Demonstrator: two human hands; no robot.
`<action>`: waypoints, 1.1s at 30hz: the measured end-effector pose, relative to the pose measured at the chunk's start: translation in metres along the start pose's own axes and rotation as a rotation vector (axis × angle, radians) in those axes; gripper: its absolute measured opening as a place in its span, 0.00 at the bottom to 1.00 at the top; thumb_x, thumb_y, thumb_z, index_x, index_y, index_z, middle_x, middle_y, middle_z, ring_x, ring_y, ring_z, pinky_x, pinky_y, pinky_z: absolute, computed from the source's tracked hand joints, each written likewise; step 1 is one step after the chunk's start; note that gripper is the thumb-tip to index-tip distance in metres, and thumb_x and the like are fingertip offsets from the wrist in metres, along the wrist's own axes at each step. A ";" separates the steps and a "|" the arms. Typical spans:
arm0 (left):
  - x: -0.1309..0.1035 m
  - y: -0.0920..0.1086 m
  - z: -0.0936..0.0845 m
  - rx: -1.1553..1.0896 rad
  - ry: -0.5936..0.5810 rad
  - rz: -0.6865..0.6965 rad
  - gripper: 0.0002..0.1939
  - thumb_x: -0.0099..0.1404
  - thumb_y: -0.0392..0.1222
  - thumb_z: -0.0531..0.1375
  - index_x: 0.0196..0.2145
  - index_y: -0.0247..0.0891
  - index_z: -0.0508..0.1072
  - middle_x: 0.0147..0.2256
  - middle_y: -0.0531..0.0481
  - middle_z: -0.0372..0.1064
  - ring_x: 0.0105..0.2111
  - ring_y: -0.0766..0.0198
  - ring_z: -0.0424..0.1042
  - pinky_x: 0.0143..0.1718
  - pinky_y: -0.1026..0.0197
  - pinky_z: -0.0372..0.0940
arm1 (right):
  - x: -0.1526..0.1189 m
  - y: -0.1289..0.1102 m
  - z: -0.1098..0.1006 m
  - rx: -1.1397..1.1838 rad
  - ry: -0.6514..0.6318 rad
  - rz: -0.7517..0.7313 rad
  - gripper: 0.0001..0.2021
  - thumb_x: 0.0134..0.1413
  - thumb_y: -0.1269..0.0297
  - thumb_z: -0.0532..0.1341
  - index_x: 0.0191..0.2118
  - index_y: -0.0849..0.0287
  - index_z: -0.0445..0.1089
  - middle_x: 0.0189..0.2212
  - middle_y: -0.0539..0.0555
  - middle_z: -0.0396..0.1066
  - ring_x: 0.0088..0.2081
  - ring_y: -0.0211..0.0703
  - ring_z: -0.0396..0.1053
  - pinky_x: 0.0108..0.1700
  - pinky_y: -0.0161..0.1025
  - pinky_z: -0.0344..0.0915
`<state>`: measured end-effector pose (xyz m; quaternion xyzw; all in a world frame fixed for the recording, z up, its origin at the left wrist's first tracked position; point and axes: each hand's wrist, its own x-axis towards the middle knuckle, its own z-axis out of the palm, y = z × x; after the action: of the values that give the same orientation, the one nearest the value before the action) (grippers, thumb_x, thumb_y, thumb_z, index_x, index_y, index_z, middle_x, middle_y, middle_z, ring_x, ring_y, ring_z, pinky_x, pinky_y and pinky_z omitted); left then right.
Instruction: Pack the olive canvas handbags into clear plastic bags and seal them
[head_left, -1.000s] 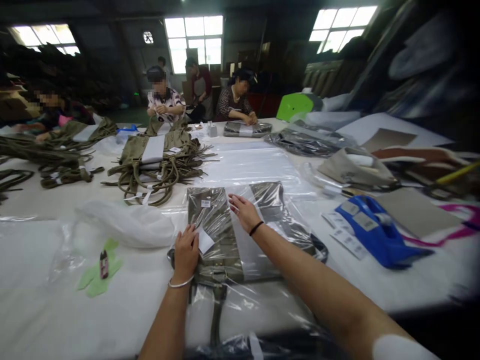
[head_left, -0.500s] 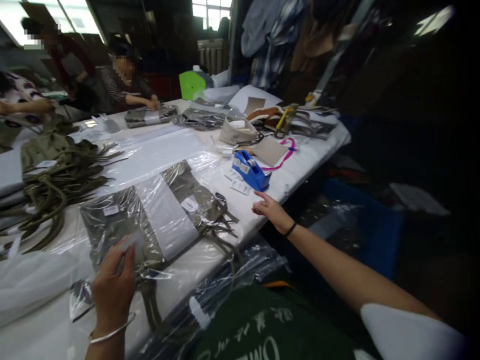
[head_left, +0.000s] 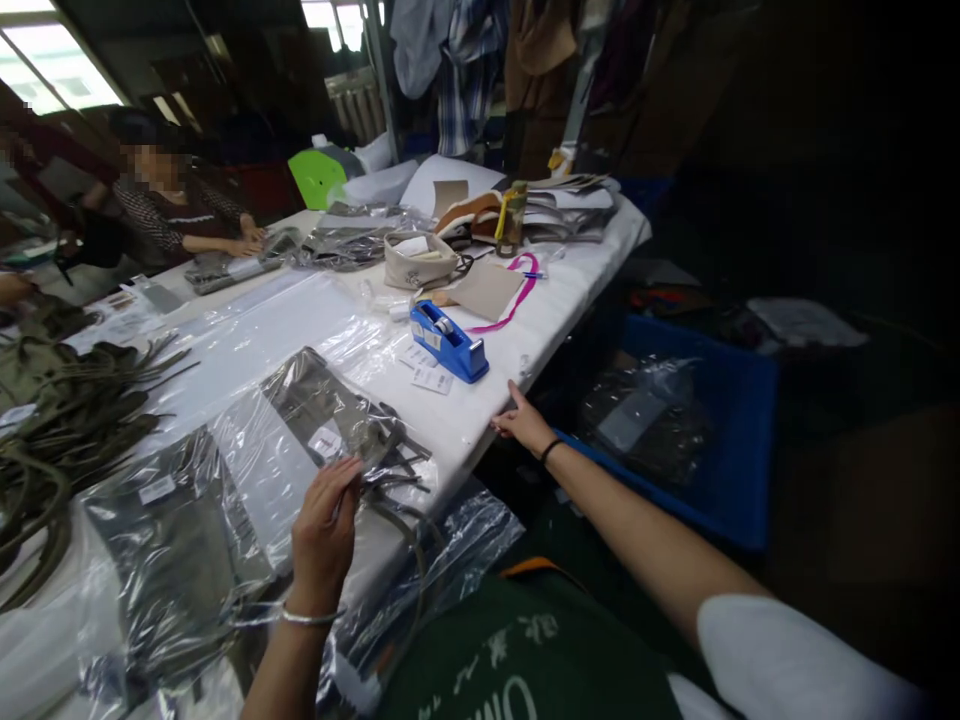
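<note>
My left hand (head_left: 326,525) lies with fingers stretched out, at the near edge of an olive garment (head_left: 319,390) with dangling straps and a white label. Nothing shows in its fingers, though the palm side is hidden. Another olive garment (head_left: 180,540) lies to its left in a clear plastic bag, with a white sheet (head_left: 262,460) between the two. My right hand (head_left: 525,425) hovers by the table's edge, index finger extended and the others loosely bent, holding nothing visible. A blue tape dispenser (head_left: 450,342) stands just beyond it, beside printed white labels (head_left: 432,379).
Olive strapped garments (head_left: 52,430) are heaped on the left. Behind the dispenser are a beige fabric basket (head_left: 420,262), a pink ribbon (head_left: 517,300) and cardboard (head_left: 484,287). A blue bin (head_left: 739,450) with bagged goods stands below on the right. A co-worker (head_left: 161,200) handles bagged goods across the table.
The view has swung right. My left hand has moved right, from the left garment to the right one; the translucent scrap at its fingers no longer shows. My right hand is now farther from the dispenser.
</note>
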<state>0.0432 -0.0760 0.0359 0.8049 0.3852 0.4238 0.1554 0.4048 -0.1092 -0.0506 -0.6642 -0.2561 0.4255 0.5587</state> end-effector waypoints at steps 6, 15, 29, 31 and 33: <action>0.000 0.008 0.033 -0.061 -0.103 0.005 0.12 0.71 0.40 0.56 0.48 0.44 0.76 0.48 0.48 0.76 0.52 0.58 0.73 0.59 0.48 0.66 | 0.001 0.014 -0.014 -0.090 -0.014 -0.079 0.55 0.46 0.63 0.70 0.73 0.55 0.36 0.23 0.46 0.76 0.25 0.41 0.74 0.27 0.35 0.69; 0.000 0.032 0.044 -0.189 -0.113 -0.438 0.15 0.66 0.53 0.61 0.33 0.38 0.78 0.31 0.51 0.75 0.33 0.61 0.74 0.37 0.62 0.68 | -0.001 0.013 -0.025 0.044 0.229 -0.211 0.49 0.45 0.52 0.68 0.71 0.61 0.50 0.27 0.48 0.74 0.27 0.39 0.70 0.31 0.37 0.68; -0.026 0.031 0.040 -0.210 -0.310 -0.430 0.17 0.67 0.55 0.59 0.33 0.40 0.78 0.31 0.51 0.76 0.33 0.61 0.74 0.38 0.62 0.65 | -0.081 -0.022 0.065 0.096 -0.387 -0.158 0.17 0.50 0.52 0.66 0.41 0.60 0.77 0.36 0.53 0.77 0.35 0.41 0.71 0.39 0.38 0.67; -0.041 0.016 0.020 -0.159 -0.232 -0.439 0.17 0.68 0.55 0.58 0.34 0.40 0.79 0.33 0.50 0.77 0.36 0.60 0.75 0.42 0.61 0.67 | -0.064 -0.009 0.024 0.107 -0.178 -0.122 0.20 0.47 0.52 0.66 0.43 0.59 0.76 0.38 0.54 0.78 0.36 0.44 0.72 0.40 0.40 0.68; -0.060 -0.001 -0.008 -0.074 -0.141 -0.434 0.17 0.69 0.54 0.57 0.36 0.40 0.79 0.36 0.48 0.78 0.39 0.59 0.76 0.45 0.58 0.68 | -0.050 0.006 -0.027 -0.062 -0.045 -0.082 0.21 0.46 0.53 0.65 0.44 0.61 0.75 0.40 0.58 0.78 0.39 0.49 0.74 0.43 0.44 0.70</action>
<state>0.0157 -0.1209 0.0061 0.7246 0.5217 0.3368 0.2991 0.4012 -0.1654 -0.0420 -0.6603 -0.3090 0.4089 0.5489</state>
